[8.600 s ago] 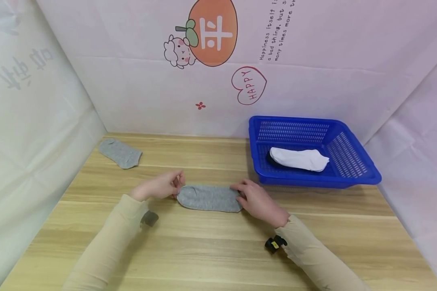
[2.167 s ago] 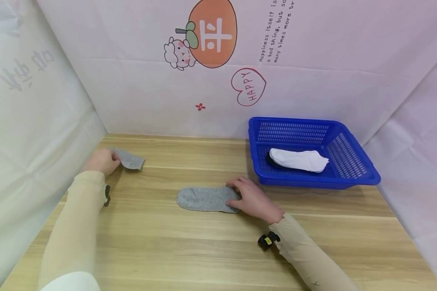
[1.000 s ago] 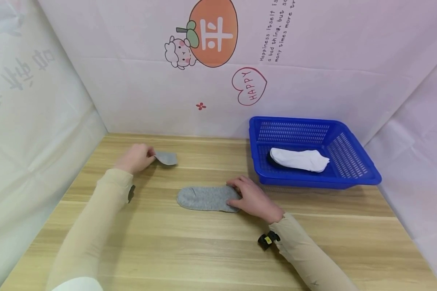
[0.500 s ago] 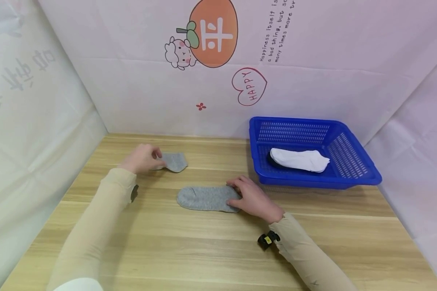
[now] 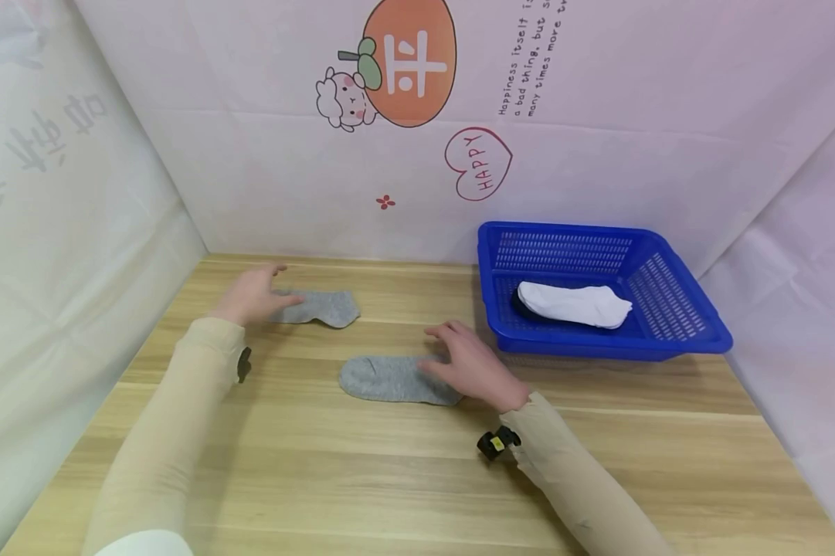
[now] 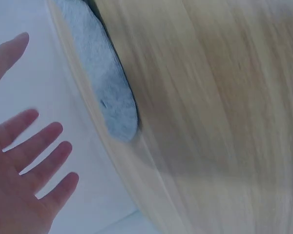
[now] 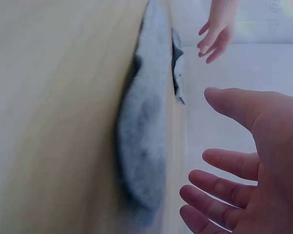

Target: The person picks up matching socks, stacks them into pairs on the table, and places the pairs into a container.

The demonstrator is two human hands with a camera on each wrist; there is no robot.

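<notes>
Two grey ankle socks lie on the wooden table. My left hand (image 5: 256,296) hovers over the far sock (image 5: 327,307), fingers spread, hiding its left end in the head view; the left wrist view shows the hand (image 6: 24,170) apart from that sock (image 6: 105,73). The nearer sock (image 5: 382,378) lies flat in the middle. Above its right end is my right hand (image 5: 469,363), thumb and fingers parted and holding nothing. In the right wrist view, this hand (image 7: 263,161) is beside the nearer sock (image 7: 149,117), with space between them.
A blue plastic basket (image 5: 605,344) stands at the back right. Inside it a white sock (image 5: 573,303) lies over a dark one (image 5: 520,307). White printed sheets form the back wall (image 5: 278,185) and both sides of the wooden table (image 5: 389,479).
My left hand has brought the far sock rightward from the table's left corner, let go of it and drawn back slightly. The right hand has lifted off the nearer sock.
</notes>
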